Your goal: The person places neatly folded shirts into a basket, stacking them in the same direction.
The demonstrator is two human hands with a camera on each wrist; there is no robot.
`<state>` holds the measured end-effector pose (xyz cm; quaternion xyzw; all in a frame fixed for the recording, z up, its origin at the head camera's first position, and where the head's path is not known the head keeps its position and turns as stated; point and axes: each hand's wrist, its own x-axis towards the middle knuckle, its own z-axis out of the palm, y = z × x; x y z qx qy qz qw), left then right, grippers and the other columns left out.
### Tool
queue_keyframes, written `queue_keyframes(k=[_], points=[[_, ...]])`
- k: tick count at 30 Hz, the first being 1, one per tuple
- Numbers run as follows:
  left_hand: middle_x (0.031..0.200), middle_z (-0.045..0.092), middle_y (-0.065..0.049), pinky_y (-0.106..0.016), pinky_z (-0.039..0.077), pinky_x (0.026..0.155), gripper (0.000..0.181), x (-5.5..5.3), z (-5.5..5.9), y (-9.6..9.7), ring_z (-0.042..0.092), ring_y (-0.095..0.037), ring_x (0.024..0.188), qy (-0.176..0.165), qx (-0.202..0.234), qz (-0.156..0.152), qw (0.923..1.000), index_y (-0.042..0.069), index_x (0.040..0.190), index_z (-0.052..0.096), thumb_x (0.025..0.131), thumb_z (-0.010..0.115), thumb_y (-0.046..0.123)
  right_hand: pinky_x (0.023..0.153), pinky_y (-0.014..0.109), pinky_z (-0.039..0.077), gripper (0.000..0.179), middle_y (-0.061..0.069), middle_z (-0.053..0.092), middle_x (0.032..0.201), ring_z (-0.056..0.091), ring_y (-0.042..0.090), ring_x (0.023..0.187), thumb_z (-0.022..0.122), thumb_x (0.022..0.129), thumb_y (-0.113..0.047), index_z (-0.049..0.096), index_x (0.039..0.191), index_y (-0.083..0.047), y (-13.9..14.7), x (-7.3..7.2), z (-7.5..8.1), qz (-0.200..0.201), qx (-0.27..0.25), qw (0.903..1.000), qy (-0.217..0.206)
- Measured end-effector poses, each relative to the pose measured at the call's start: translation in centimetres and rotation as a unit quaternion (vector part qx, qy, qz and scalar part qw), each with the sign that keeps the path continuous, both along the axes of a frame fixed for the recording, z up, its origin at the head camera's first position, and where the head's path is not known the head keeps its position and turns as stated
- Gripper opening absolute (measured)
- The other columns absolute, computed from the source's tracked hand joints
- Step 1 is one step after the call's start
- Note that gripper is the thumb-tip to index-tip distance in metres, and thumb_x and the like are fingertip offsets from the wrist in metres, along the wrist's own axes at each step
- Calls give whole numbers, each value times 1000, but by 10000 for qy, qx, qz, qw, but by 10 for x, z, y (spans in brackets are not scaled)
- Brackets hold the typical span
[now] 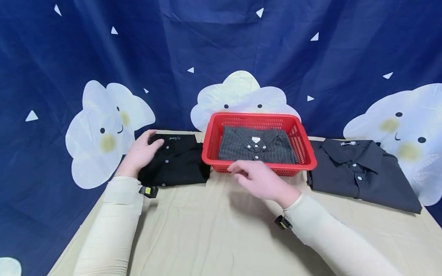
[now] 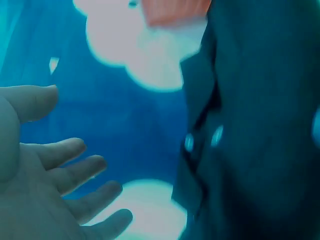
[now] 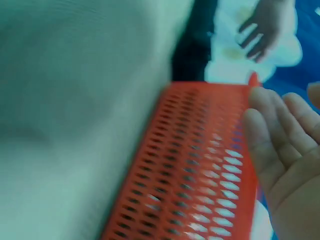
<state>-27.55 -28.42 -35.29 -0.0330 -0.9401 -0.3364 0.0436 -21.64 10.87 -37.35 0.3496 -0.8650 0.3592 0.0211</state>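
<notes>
A red plastic basket (image 1: 214, 167) stands at the middle back of the table, with a folded dark pinstriped shirt (image 1: 238, 143) lying in it, collar at the far side. My right hand (image 1: 264, 182) hovers at the basket's front rim, its fingers loosely bent and holding nothing; whether they touch the rim I cannot tell. In the right wrist view the fingers are beside the basket's perforated wall (image 3: 185, 165). To the left lies a folded black shirt (image 1: 179, 165). My left hand (image 1: 139, 153) is over that shirt's left edge; the left wrist view shows its fingers (image 2: 80, 175) spread and apart from the cloth.
A folded dark grey shirt (image 1: 366, 172) lies to the right of the basket. Beige cloth (image 1: 193, 230) covers the table. Behind it hangs a blue curtain (image 1: 165, 46) with white clouds and small triangles.
</notes>
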Motion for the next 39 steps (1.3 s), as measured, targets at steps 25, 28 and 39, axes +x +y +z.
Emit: queue_keyframes(k=[25,28,39], points=[[145,34,-44,-65,33,107,80,22,-48,-96,37,-58,131,-1563,-762,1042,9792,-18,144,35,104,33,51,115,39,35,63,12,46,153,42,24,141,59,98,-26,40,153,-1,-86,-4,-43,-231,1211,9880,-929],[145,35,-43,-65,33,107,80,25,-51,-101,37,-59,131,-1586,-789,979,9793,-18,143,37,105,32,52,113,38,37,64,11,47,152,45,23,139,59,97,-25,40,153,-3,-96,-5,-45,-310,1268,9876,-875],[142,38,-43,-63,36,106,77,16,-64,-102,42,-57,127,-1645,-809,948,9785,-20,141,38,104,40,48,113,39,38,75,8,38,159,44,22,140,57,94,-26,28,159,-4,-134,-18,-46,-921,676,9784,-1722]])
